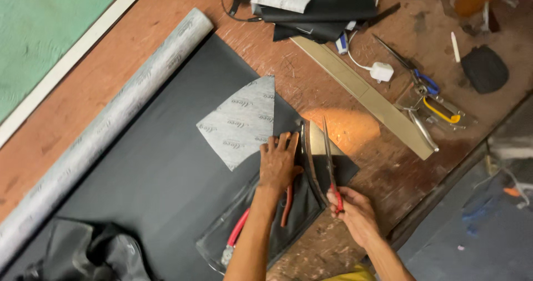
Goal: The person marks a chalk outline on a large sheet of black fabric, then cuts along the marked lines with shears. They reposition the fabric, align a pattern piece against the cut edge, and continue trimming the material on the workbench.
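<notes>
Head view: left hand (279, 161) lies flat, fingers spread, pressing a black sheet (166, 164) on the wooden workbench (311, 86). Just right of it, the right hand (355, 209) is closed around the red handles of scissors (330, 167), whose long blades point away from the person, along a curved metal strip (308, 164). Red-handled pliers (239, 231) lie nearer, beside the left forearm.

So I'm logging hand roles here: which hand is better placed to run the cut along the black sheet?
Likely the right hand: it grips the red-handled scissors beside the black sheet. The left hand is pressed flat on it.
</notes>
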Demonstrator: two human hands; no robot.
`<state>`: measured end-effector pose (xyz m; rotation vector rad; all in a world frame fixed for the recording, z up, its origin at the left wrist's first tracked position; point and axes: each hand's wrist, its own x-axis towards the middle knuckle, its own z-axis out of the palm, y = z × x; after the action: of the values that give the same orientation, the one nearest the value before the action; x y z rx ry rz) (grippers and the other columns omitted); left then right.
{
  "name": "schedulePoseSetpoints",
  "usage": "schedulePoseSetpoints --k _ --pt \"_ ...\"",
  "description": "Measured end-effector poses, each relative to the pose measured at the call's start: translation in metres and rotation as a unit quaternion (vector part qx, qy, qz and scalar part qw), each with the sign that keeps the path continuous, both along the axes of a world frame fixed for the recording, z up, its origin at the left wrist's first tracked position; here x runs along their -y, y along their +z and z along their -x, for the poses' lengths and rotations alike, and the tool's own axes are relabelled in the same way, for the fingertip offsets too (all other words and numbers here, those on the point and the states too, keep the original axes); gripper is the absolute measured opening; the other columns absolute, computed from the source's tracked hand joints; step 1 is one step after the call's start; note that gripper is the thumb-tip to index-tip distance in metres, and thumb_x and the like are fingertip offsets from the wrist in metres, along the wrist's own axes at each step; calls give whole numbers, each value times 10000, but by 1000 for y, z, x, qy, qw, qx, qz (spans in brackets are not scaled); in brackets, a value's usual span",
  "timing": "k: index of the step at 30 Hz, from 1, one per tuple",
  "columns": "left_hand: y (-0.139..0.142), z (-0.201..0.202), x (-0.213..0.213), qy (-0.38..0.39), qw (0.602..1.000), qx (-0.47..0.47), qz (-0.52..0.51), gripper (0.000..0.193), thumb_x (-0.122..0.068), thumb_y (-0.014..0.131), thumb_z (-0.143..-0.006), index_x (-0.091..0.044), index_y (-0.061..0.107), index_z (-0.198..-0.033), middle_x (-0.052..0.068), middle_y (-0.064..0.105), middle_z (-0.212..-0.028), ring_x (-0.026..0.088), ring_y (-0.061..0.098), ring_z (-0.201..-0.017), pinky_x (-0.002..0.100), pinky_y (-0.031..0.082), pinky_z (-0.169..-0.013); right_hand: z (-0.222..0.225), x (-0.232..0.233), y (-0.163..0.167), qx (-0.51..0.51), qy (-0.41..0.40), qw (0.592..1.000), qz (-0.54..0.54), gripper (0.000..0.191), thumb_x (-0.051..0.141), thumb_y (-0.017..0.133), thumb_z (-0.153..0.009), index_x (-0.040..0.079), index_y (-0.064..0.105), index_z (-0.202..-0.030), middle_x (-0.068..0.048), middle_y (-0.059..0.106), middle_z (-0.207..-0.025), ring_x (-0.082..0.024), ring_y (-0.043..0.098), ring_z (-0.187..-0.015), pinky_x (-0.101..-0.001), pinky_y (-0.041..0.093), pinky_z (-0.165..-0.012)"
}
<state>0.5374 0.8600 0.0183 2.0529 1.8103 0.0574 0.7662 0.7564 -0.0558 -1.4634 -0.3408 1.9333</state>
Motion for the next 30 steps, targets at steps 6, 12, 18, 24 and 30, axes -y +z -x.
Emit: schedulePoseSetpoints --k 6,12,18,24,30 --pt "-11 -25 0 40 990 -97 -90 752 -207 828 -768 -123 513 -1446 52 550 -1297 313 511 -1189 547 410 -981 -50 0 4 19 70 997 -6 264 119 774 -851 -13 689 -1062 -44 641 -819 -137 598 -682 -305 503 -606" --pt "-15 -57 4 87 986 -141 12 794 -194 767 -758 -21 461 -1469 101 518 -1348 310 496 -1204 489 416 -923 -90 -7 9 58 167 984 5 271 107 768 -838 -30 707 -1064 -63 691 -848 -134 603 -683 -298 495 -601" --pt "-29 -74 13 180 976 -85 -88 742 -291 720 -809 -3 489 -1453 152 522 -1332 320 512 -1148 529 410 -978 -130 -26 14 109 231 967 0 306 94 771 -843 -33 724 -1118 -68 677 -820 -146 605 -671 -307 508 -601" --pt "-51 -80 22 223 950 -120 -186 555 -232 588 -933 -56 542 -1457 122 534 -1314 299 517 -1199 516 411 -1010 -188 -101 41 221 372 901 -16 350 96 761 -827 -10 734 -1160 -56 723 -869 -149 645 -693 -302 545 -635" --pt "-43 -84 22 267 948 -75 -154 727 -365 707 -816 -59 519 -1448 115 530 -1343 302 508 -1243 537 402 -1025 -184 -238 81 266 509 818 19 445 111 807 -770 24 730 -1200 -75 760 -915 -142 688 -764 -303 574 -709"
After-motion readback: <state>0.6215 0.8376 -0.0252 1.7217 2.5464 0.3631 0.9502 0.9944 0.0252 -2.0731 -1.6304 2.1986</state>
